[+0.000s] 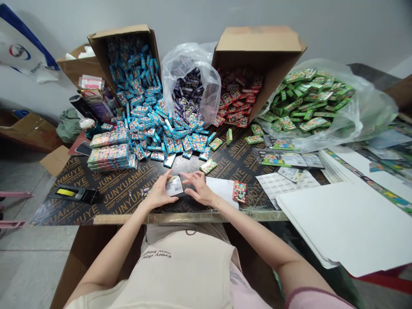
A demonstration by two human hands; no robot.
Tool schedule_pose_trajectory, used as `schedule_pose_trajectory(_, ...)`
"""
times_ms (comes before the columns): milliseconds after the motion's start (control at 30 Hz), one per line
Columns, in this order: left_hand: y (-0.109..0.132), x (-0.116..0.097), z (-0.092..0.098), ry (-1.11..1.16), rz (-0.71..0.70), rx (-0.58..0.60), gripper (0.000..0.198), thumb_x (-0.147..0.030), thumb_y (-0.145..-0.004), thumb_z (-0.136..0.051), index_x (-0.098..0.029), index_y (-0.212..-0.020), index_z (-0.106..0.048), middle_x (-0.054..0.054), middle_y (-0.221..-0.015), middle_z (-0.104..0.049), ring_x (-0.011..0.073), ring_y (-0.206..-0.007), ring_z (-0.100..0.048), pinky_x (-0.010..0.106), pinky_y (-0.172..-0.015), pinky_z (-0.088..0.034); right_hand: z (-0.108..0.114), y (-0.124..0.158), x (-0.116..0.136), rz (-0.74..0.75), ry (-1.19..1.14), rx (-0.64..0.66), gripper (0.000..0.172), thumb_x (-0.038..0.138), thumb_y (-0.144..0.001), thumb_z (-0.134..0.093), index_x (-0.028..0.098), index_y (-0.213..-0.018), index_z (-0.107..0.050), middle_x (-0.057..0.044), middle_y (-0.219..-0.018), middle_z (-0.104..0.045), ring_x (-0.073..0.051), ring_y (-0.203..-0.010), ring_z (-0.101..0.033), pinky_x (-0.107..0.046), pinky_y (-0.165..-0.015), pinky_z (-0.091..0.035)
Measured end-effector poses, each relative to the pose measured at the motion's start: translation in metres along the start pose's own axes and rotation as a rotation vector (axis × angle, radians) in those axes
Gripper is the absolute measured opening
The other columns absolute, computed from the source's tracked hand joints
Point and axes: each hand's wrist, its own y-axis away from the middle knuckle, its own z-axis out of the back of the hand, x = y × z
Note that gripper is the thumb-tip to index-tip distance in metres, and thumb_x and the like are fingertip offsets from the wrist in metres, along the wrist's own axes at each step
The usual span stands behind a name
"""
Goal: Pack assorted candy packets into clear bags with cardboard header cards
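My left hand (158,192) curves round a small dark packet with a white barcode label (174,186), its thumb along the near edge and fingers at the far edge. The packet lies low at the table's front; its left part is hidden by the hand. Over the packet's right end reaches my right hand (200,189), fingers apart and tips touching or close to the dark edge. Beside that hand is a white sheet (220,189) with a small red patterned box (240,192) on its right end. A green box (208,166) lies just beyond.
Small blue boxes (144,116) spill from a carton. Behind are a bag of purple packs (188,90), a carton of red boxes (234,96) and a bag of green boxes (309,101). Wrapped stacks (109,152) and a tape dispenser (74,194) sit left; white sheets (350,223) lie right.
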Motion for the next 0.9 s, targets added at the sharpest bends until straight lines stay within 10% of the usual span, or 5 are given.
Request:
schedule_pose_trajectory(167, -0.003, 0.011, -0.01, -0.177, 0.039, 0.083, 0.092, -0.027, -0.059, -0.076, -0.016, -0.141, -0.036, 0.014, -0.126, -0.052, 0.03, -0.117, -0.048, 0.047, -0.102, -0.039, 0.036, -0.088, -0.063, -0.201, 0.296, -0.323, 0.049, 0.046, -0.092, -0.046, 0.02, -0.133, -0.05, -0.014, -0.128, -0.057, -0.03, -0.121, -0.047, -0.046, -0.101, -0.034)
schedule_pose_trajectory(467, 0.0, 0.017, -0.028, -0.209, 0.07, 0.074, 0.082, -0.029, -0.059, -0.073, -0.022, -0.136, -0.045, 0.012, -0.128, -0.05, 0.0322, -0.122, -0.044, 0.051, -0.108, -0.032, 0.084, -0.27, -0.167, -0.467, 0.346, -0.273, 0.08, 0.063, -0.075, -0.063, 0.017, -0.137, -0.045, -0.02, -0.145, -0.04, -0.034, -0.135, -0.035, -0.049, -0.108, -0.03)
schedule_pose_trajectory(900, -0.003, 0.026, -0.035, -0.189, 0.14, 0.118, 0.083, -0.027, -0.059, -0.071, -0.025, -0.138, -0.044, 0.013, -0.133, -0.049, 0.0352, -0.126, -0.042, 0.059, -0.112, -0.026, 0.094, -0.351, -0.263, -0.934, 0.264, -0.208, 0.101, 0.055, -0.054, -0.084, 0.012, -0.135, -0.042, -0.026, -0.131, -0.054, -0.036, -0.12, -0.053, -0.048, -0.098, -0.043)
